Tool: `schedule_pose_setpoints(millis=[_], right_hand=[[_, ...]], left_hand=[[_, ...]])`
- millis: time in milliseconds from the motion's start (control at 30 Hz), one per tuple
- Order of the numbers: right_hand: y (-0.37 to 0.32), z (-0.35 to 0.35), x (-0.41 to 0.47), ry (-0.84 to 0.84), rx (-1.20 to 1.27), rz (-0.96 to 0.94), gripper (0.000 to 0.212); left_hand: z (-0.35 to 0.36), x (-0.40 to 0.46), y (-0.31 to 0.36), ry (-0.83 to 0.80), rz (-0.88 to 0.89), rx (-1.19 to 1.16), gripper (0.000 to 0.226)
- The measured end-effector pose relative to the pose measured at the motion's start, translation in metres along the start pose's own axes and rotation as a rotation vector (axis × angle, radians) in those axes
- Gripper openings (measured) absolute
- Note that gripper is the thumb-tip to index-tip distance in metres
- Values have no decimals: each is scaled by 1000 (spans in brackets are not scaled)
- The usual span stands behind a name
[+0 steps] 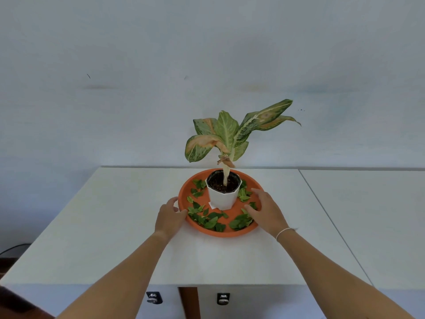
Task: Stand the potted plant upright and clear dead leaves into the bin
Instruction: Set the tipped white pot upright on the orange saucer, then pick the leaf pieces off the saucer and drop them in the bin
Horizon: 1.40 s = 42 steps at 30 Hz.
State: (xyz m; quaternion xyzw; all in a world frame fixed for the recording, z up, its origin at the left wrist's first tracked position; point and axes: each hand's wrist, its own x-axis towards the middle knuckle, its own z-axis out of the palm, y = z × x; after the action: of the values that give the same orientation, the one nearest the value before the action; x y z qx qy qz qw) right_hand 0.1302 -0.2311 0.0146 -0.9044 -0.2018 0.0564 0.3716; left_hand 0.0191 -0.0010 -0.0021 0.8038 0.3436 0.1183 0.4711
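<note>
Potted plant [224, 192]: upright in a white faceted pot, standing in the back half of an orange tray [232, 233]; its broad variegated leaves lean to your right, several browned at the tips.

Loose leaves [208, 218]: small, green, scattered over the tray floor around the pot, thickest along the near rim.

Your left hand [169, 217]: fingers curled on the tray's left rim, gripping it.

Your right hand [266, 211]: spread open, fingers resting over the tray's right rim and on the leaves inside.

Surface [115, 226]: white; the tray sits toward its far edge by the wall. Open room lies to your left and between tray and near edge. A seam on the right marks a second adjoining surface [372, 215], also bare.
</note>
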Motion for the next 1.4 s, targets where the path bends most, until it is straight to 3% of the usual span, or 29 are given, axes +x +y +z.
schedule_pose_setpoints(millis=[233, 433, 633, 833, 1133, 1200, 1400], right_hand=[[2, 5, -1, -109, -113, -13, 69], [-4, 12, 4, -278, -433, 23, 105], [-13, 24, 16, -383, -691, 113, 122], [-20, 32, 13, -316, -662, 139, 110], [-22, 33, 1, -230, -553, 16, 12], [-23, 36, 1, -246, -490, 13, 29], [-23, 38, 0, -254, -346, 22, 39]], left_hand=[[6, -5, 3, 16, 159, 297, 50], [10, -7, 12, -46, 383, 697, 62], [23, -1, 25, -310, 284, 1011, 106], [39, 7, 25, -324, 251, 1026, 113], [39, 7, 25, -284, 311, 810, 45], [39, 5, 24, -305, 323, 761, 34], [44, 1, 23, -337, 358, 667, 16]])
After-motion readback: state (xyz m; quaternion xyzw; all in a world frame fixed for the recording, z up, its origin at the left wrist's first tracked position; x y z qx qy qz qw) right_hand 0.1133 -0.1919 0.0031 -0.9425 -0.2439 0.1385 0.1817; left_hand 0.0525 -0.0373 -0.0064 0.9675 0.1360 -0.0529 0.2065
